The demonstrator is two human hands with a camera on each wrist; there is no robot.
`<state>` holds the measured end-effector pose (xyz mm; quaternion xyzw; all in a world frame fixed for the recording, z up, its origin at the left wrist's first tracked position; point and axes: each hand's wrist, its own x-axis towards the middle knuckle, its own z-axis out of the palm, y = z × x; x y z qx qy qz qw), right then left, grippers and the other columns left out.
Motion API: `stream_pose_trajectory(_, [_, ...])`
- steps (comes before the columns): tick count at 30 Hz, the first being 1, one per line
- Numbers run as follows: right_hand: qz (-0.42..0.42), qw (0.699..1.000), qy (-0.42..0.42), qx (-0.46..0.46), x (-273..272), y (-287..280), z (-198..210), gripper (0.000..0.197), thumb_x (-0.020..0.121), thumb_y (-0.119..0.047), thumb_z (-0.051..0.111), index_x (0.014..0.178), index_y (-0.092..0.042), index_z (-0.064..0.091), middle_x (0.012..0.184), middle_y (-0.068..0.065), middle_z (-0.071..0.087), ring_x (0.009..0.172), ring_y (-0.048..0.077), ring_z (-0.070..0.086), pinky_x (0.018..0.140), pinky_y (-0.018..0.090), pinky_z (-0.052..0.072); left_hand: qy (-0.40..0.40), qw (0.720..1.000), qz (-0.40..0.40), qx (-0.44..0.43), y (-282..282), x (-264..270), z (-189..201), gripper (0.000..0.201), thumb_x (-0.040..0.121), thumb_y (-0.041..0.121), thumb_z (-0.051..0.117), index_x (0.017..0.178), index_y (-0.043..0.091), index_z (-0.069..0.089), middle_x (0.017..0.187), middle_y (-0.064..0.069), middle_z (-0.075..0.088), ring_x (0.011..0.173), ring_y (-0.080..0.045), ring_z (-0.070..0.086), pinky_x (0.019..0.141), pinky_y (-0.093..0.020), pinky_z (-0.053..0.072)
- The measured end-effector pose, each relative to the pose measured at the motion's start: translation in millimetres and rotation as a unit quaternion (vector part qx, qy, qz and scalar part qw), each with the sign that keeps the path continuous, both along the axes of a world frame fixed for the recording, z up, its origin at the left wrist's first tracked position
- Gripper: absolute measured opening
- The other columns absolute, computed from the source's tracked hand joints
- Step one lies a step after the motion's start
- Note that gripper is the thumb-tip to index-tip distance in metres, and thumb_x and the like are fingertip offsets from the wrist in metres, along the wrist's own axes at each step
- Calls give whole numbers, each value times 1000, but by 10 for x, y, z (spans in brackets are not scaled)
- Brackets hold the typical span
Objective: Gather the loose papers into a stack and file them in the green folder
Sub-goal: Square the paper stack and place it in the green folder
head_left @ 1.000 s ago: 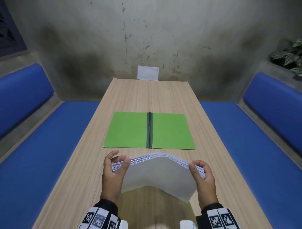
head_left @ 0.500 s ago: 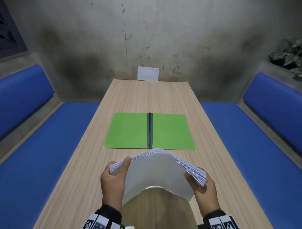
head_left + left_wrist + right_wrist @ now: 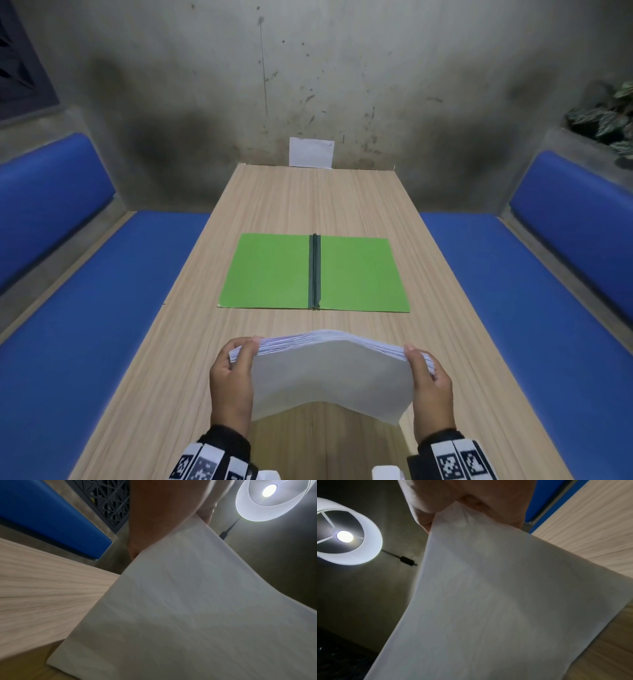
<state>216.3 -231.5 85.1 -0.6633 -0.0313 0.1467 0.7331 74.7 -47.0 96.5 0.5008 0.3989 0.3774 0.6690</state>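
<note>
Both hands, the left hand point(image 3: 233, 377) and right hand point(image 3: 430, 383), pinch the bowed paper stack point(image 3: 329, 373) by its side edges above the desk point(image 3: 308, 205), gathering apparently done; next it wants squaring and laying into the open green folder point(image 3: 270, 270) just beyond.

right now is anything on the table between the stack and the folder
Nothing visible. Only bare table lies between the stack, held by the left hand and right hand, and the open folder, whose two leaves are bare.
</note>
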Motion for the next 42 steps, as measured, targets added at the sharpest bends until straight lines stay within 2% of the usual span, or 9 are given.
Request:
stream_pose_trajectory(3, [19, 1000, -7, 5, 6, -24, 6, 28, 81, -41, 62, 77, -13, 60, 71, 5, 61, 72, 24, 54, 60, 31, 41, -19, 999, -24, 23, -5, -50, -32, 10, 86, 30, 59, 79, 23, 59, 85, 5, 65, 77, -22, 55, 62, -29, 42])
stream_pose_trajectory(6, [71, 996, -42, -21, -13, -90, -56, 65, 41, -62, 79, 89, -22, 59, 84, 2, 67, 76, 20, 61, 64, 28, 46, -2, 993, -87, 76, 18, -137, -168, 49, 52, 63, 75, 91, 40, 57, 93, 15, 67, 87, -20, 59, 72, -33, 49])
stream_pose_trajectory(10, [109, 992, -25, -52, -6, -161, -145, 45, 60, -17, 85, 98, -17, 62, 96, 7, 67, 91, 25, 62, 72, 29, 48, 63, 987, -136, 65, 81, -217, -302, 56, 45, 41, 87, 94, 33, 62, 99, 0, 69, 95, -25, 62, 82, -38, 51])
stream_pose_trajectory(16, [117, 991, -20, -62, 73, -101, -154, 61, 43, -37, 83, 93, -5, 70, 94, 15, 73, 86, 30, 67, 74, 36, 50, 38, 989, -137, 49, 107, -188, -102, 15, 75, -6, 70, 88, -3, 65, 66, -2, 72, 62, -10, 66, 52, -15, 52])
stream_pose_trajectory(24, [133, 986, -5, -102, 84, -119, -348, 34, 71, 6, 73, 91, -21, 66, 83, -6, 73, 85, 18, 65, 78, 34, 47, 101, 984, -146, 22, 123, -282, -393, 21, 74, 7, 74, 93, 16, 70, 78, 5, 77, 82, -19, 71, 63, -20, 50])
stream_pose_trajectory(28, [138, 980, -16, -140, 90, -136, -419, 35, 74, 5, 70, 81, -29, 65, 66, -23, 72, 76, 5, 65, 73, 27, 47, 110, 981, -155, 23, 120, -292, -407, 22, 75, 3, 72, 89, 19, 67, 69, 14, 76, 67, -5, 70, 54, -13, 51])
stream_pose_trajectory(35, [129, 980, -82, -125, 172, -208, 53, 22, 73, 10, 70, 69, -12, 67, 55, -8, 71, 54, 9, 61, 51, 14, 48, 119, 981, -132, 80, 268, -372, -155, 26, 75, -1, 71, 90, 18, 66, 89, -9, 74, 67, -1, 65, 57, -1, 46])
stream_pose_trajectory(39, [203, 921, -261, -207, 126, -216, 553, 35, 71, -1, 66, 49, -26, 57, 48, -12, 55, 47, 2, 44, 48, 15, 31, 237, 908, -194, 285, 192, -346, 78, 74, 64, 37, 79, 124, 45, 37, 131, 23, 40, 120, -2, 37, 94, -12, 31])
stream_pose_trajectory(42, [245, 807, -438, -311, 3, -119, 804, 15, 67, -11, 57, 57, -20, 50, 49, -8, 47, 50, 7, 42, 48, 18, 30, 205, 843, -289, 404, -106, -199, 304, 93, 52, 71, 62, 133, 58, 18, 132, 52, 10, 125, 23, 12, 104, -4, 12])
